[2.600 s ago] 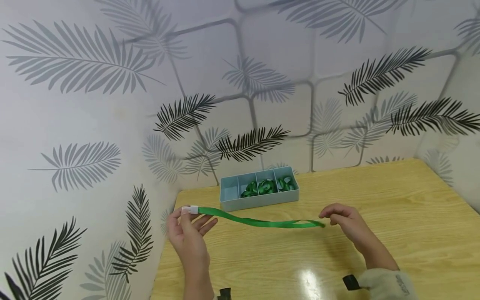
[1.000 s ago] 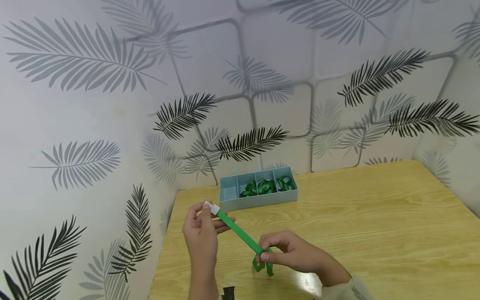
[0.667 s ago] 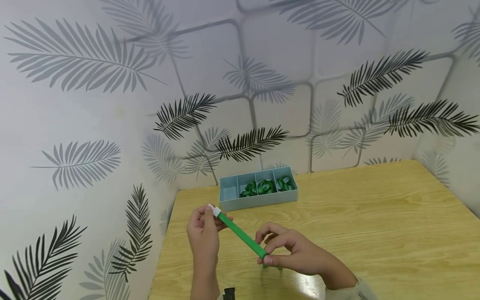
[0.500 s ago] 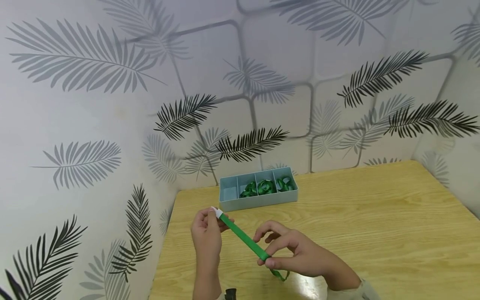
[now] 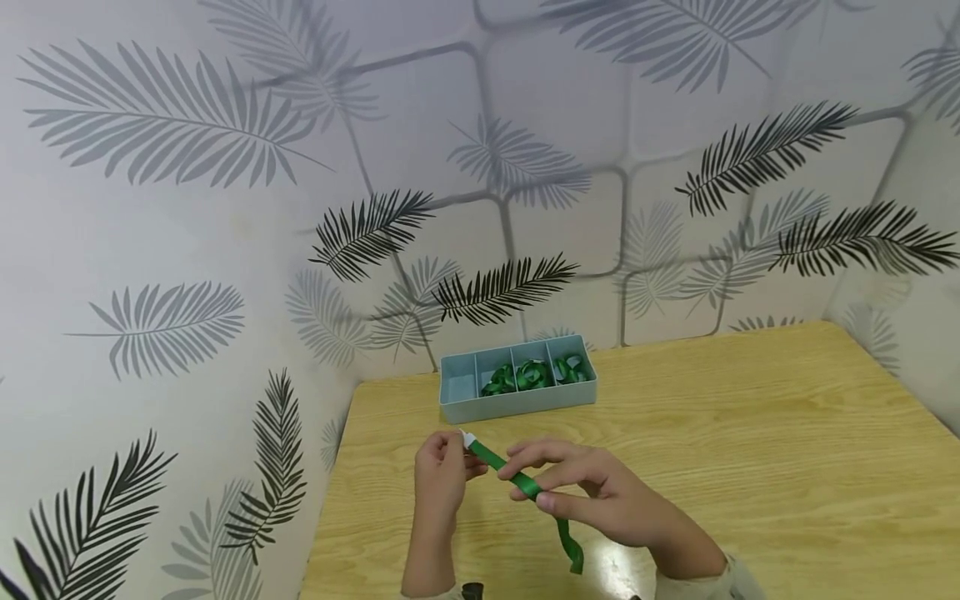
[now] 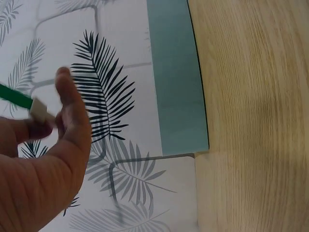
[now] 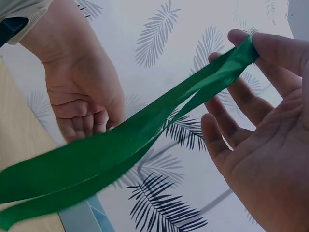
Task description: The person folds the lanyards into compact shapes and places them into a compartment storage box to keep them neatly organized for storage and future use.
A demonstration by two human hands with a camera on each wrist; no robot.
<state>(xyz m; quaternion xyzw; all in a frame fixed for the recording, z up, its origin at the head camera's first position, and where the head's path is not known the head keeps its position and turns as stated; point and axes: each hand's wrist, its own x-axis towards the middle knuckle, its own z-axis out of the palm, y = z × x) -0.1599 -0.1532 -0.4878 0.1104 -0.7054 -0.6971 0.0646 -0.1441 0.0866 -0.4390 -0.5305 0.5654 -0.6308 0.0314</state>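
Note:
A green ribbon (image 5: 486, 454) with a white end piece (image 5: 468, 439) is held above the table between both hands. My left hand (image 5: 438, 475) pinches the white end piece, which also shows in the left wrist view beside the thumb and fingertips of the left hand (image 6: 53, 164). Further down the ribbon, my right hand (image 5: 600, 492) pinches it between thumb and index finger. In the right wrist view the doubled ribbon (image 7: 96, 154) runs up to those fingertips, and the other fingers of the right hand (image 7: 275, 140) are spread. A loose tail dangles below the right hand.
A blue-grey box (image 5: 517, 407) with several compartments stands behind the hands, near the wall. Coiled green ribbons (image 5: 533, 374) lie in three of its compartments. The wood-grain table (image 5: 750, 433) reaches to the leaf-patterned wall (image 5: 555, 217).
My right hand has come left from the ribbon's far end and now pinches it nearer the white end. The left hand, still pinching, has shifted right and slightly down.

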